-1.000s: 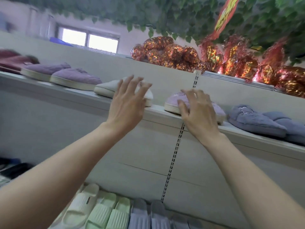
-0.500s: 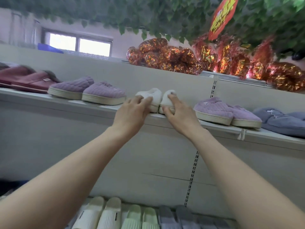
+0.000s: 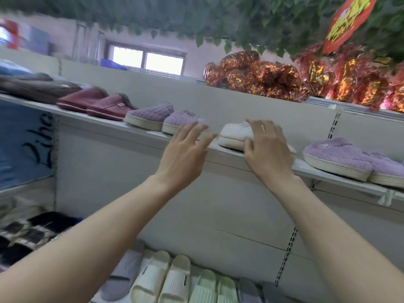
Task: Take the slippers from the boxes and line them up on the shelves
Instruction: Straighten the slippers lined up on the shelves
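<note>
A white plush slipper (image 3: 235, 135) lies on the upper shelf (image 3: 142, 134), partly hidden behind my right hand (image 3: 265, 149). That hand is spread with loose fingers in front of it; touching or not, I cannot tell. My left hand (image 3: 185, 150) hovers open just left of the white slipper, fingers straight, holding nothing, in front of a lilac ribbed pair (image 3: 161, 119). Another lilac pair (image 3: 349, 161) sits on the shelf to the right. Maroon slippers (image 3: 98, 103) stand further left.
Foil-wrapped red and gold packs (image 3: 284, 82) line the top of the unit under hanging green leaves. The lower shelf holds cream slides (image 3: 161, 281), pale green slides (image 3: 209, 287) and grey ones. Dark checked slippers (image 3: 28, 235) lie at the lower left.
Both hands have let go of the white slippers and opened, drawing slightly back from the shelf. The view has swung left, so the shelf row appears shifted right.
</note>
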Tool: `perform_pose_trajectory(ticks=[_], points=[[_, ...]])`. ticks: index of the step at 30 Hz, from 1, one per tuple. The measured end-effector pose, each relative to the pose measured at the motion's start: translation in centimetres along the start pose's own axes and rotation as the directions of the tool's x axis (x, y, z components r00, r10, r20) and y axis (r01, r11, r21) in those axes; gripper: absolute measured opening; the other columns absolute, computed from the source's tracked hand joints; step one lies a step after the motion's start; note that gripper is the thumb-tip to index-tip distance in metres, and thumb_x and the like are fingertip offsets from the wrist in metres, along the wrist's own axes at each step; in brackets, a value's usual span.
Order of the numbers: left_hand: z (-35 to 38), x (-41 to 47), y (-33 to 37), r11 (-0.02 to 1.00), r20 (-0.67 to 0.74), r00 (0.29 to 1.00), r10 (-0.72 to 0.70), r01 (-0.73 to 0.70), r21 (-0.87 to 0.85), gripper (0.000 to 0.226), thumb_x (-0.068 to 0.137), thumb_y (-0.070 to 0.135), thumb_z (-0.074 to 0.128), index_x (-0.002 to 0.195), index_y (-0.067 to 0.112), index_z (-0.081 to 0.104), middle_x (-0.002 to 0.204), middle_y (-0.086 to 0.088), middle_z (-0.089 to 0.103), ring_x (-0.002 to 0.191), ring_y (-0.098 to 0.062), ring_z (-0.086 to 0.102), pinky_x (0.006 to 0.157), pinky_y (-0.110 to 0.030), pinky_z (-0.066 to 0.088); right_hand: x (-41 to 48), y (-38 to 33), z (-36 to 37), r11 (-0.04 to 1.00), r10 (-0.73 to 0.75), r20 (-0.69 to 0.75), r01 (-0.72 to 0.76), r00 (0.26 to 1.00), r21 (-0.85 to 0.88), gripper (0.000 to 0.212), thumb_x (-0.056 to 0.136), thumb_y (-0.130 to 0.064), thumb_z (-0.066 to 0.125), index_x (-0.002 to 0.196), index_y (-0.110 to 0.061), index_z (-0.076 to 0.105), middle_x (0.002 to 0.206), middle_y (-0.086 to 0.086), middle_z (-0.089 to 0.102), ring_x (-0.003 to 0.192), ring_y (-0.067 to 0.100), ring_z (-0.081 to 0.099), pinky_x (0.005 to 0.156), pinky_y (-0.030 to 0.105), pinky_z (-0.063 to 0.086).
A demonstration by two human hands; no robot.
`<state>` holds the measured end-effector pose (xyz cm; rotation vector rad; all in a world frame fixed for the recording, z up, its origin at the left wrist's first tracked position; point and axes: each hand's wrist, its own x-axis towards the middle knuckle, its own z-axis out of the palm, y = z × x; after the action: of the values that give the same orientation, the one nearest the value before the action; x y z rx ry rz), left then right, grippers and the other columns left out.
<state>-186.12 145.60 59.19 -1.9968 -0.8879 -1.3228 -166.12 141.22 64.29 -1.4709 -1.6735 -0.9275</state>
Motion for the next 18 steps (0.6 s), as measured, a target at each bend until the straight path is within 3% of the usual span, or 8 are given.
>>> perform_pose_trajectory(ticks=[5, 9, 14, 18], points=[[-3.0, -0.8, -8.1, 0.969, -0.005, 0.98, -0.198, 0.196, 0.151, 0.052, 0.087, 0.013, 0.053, 0.138, 0.019, 0.045, 0.141, -0.016, 0.043, 0.133, -0.041, 0.034, 0.112, -0.05, 0.026, 1.7, -7.3, 2.1, 0.978, -0.097, 0.064, 0.083, 0.993, 0.192, 0.045, 0.093, -0.025, 0.052, 0.137, -0.018, 0.051, 0.13, 0.014, 0.053, 0.116, 0.035, 0.05, 0.098, 0.042, 0.04], [-2.8, -1.4, -13.7, 0.941, 0.097, 0.948, -0.303, 0.282, 0.19, 0.048, 0.092, 0.025, 0.049, 0.139, 0.017, 0.043, 0.144, -0.021, 0.041, 0.135, -0.046, 0.029, 0.113, -0.052, 0.024, 3.2, -11.3, 4.7, 0.971, -0.025, 0.229, -0.031, 0.973, 0.239, 0.05, 0.094, -0.044, 0.046, 0.142, -0.028, 0.043, 0.133, 0.013, 0.049, 0.119, 0.036, 0.051, 0.099, 0.042, 0.044], [-1.8, -1.5, -17.1, 0.982, 0.161, 0.969, -0.187, 0.188, 0.009, 0.049, 0.091, 0.029, 0.042, 0.139, 0.019, 0.042, 0.132, -0.016, 0.049, 0.121, -0.04, 0.042, 0.105, -0.046, 0.034, 4.8, -14.5, 6.9, 0.953, 0.203, 0.333, -0.263, 0.921, 0.148, 0.068, 0.085, -0.071, 0.043, 0.144, -0.038, 0.036, 0.139, 0.011, 0.044, 0.124, 0.035, 0.049, 0.101, 0.043, 0.041], [-0.8, -1.0, -17.5, 0.99, 0.156, 0.982, -0.106, 0.118, -0.073, 0.044, 0.093, 0.029, 0.043, 0.136, 0.024, 0.048, 0.128, -0.011, 0.055, 0.108, -0.04, 0.048, 0.094, -0.045, 0.043, 5.5, -15.6, 7.4, 0.939, 0.266, 0.339, -0.322, 0.903, 0.121, 0.058, 0.089, -0.061, 0.048, 0.138, -0.03, 0.045, 0.139, 0.011, 0.045, 0.126, 0.033, 0.048, 0.101, 0.038, 0.038]])
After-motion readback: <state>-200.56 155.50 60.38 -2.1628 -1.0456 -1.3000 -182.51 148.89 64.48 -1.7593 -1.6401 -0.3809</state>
